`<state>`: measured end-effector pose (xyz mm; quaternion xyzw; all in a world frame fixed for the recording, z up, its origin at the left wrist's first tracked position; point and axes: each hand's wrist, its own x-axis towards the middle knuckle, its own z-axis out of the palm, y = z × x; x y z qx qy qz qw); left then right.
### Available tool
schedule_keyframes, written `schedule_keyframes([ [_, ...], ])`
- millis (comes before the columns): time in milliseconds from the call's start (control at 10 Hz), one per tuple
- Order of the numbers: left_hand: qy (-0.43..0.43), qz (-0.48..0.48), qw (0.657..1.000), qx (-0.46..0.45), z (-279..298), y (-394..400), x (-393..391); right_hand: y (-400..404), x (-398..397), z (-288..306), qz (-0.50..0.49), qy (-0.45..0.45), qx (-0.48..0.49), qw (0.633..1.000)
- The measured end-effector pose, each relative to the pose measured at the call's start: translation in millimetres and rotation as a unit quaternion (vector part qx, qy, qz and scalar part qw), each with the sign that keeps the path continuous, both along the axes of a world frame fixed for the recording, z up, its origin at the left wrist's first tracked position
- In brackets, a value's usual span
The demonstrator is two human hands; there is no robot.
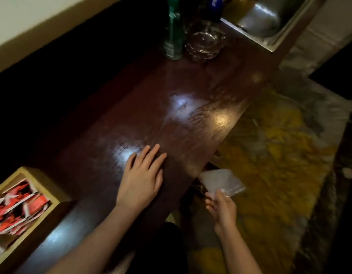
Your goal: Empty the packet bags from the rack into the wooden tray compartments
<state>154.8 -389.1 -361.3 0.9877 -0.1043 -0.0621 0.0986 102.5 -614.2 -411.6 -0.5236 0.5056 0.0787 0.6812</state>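
Note:
A wooden tray (37, 176) sits at the lower left of the dark counter, its visible compartment holding several red and white packets (17, 206). My left hand (140, 178) lies flat on the counter top, palm down, fingers spread, holding nothing. Below the counter's front edge, my right hand (222, 207) grips a clear, empty-looking plastic bag (220, 181) by its lower edge. The rack is out of sight.
A green glass bottle (172, 34) and a clear glass bowl (204, 41) stand at the far end of the dark wooden counter (191, 119). A steel sink (270, 20) lies beyond them at the upper right. A yellow and grey rug (270, 155) covers the floor on the right.

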Motion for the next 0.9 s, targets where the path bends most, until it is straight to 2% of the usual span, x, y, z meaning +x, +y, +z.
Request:
schedule_keyframes([
  [200,-0.008,-0.006,1.000,0.028,-2.0,-2.2,2.2,-9.2,28.6,-69.0,-0.036,0.078,0.032,0.996],
  [500,-0.062,-0.004,0.998,0.015,-5.4,-2.0,1.0,-19.0,58.1,-135.1,-0.058,0.129,0.084,0.986],
  [700,-0.058,-0.001,0.998,0.012,-3.1,-3.1,1.0,-41.5,45.4,-138.8,-0.026,0.185,-0.046,0.981],
  [800,-0.065,-0.004,0.998,0.016,-4.0,-2.6,0.0,-56.9,49.9,-125.7,-0.007,0.146,-0.142,0.979],
  [900,-0.048,0.002,0.999,0.007,1.0,-4.0,0.2,-76.5,74.4,-88.0,-0.034,0.008,-0.220,0.975],
])
